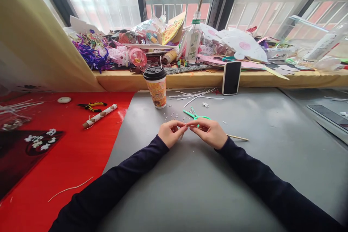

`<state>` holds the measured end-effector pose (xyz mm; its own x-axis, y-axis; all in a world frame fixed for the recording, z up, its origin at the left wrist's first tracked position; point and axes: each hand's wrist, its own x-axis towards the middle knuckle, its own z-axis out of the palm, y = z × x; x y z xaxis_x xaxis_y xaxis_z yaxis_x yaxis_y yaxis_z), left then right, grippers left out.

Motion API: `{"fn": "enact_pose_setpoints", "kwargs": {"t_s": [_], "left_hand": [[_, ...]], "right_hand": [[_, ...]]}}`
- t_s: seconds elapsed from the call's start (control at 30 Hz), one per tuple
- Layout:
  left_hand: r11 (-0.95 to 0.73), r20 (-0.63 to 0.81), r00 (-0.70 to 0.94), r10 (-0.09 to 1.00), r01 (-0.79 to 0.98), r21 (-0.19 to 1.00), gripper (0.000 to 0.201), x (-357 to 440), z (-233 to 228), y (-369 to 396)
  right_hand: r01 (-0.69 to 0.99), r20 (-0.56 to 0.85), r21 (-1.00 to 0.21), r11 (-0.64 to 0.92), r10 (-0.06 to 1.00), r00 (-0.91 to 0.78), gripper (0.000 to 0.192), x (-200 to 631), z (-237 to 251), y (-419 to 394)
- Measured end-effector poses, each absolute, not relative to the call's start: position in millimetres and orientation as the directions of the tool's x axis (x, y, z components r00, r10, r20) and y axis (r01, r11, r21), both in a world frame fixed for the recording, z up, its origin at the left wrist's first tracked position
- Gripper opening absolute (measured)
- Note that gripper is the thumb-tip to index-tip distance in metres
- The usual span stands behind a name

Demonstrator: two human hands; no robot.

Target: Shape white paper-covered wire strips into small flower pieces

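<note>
My left hand [170, 132] and my right hand [208, 132] meet fingertip to fingertip above the grey mat [185, 188]. Both are closed in a pinch, thumb against forefinger. Whatever they hold between them is too small to make out. Just beyond the fingers lie green-handled scissors [189, 114], partly covered by my right hand. A thin wooden stick [239, 138] pokes out from behind my right wrist. Short white offcuts [172, 115] are scattered near my left fingers, and a small white flower [205, 104] rests behind the scissors.
A lidded paper cup [157, 90], long white strips [197, 95] and an upright phone [231, 78] stand or lie at the back. Left, on red, are pliers [92, 107], a wrapped tube [100, 116] and white flowers [40, 139]. Craft clutter fills the sill [122, 81].
</note>
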<state>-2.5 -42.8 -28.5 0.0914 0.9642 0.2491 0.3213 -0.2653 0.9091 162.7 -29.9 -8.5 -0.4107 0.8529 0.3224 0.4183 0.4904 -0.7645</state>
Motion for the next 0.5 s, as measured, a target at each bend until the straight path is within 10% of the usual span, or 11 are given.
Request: {"fn": "enact_pose_setpoints", "kwargs": {"t_s": [0.5], "left_hand": [[-0.07,0.048,0.211,0.976,0.097,0.993,0.033,-3.6,-29.0,-38.2]], "right_hand": [[0.409,0.257,-0.766,0.495,0.82,-0.512,0.026,171.9,-6.3,-26.4]]}}
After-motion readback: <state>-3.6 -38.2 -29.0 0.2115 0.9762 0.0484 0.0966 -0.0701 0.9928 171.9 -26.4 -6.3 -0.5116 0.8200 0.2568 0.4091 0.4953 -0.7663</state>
